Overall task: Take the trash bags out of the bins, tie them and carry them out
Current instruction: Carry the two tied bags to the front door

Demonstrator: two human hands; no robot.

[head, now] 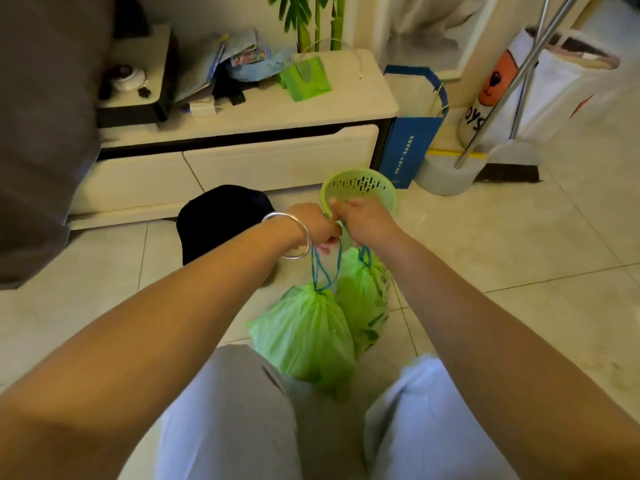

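Two green trash bags hang above the floor tiles in front of my knees. The nearer bag [306,336] is cinched shut by blue drawstrings [320,268], and my left hand [318,226], with a silver bangle on the wrist, grips those strings. The farther bag [365,292], printed with dark green marks, hangs from strings held in my right hand [360,216]. The two hands touch each other. Just behind them stands a small green perforated bin [360,188]; whether my right hand also touches its rim is unclear.
A black bag [221,220] lies on the floor to the left. A low white TV cabinet [242,161] with clutter stands behind. A blue paper bag [408,147], a white bucket [446,178], and a broom with dustpan [509,157] stand at the right.
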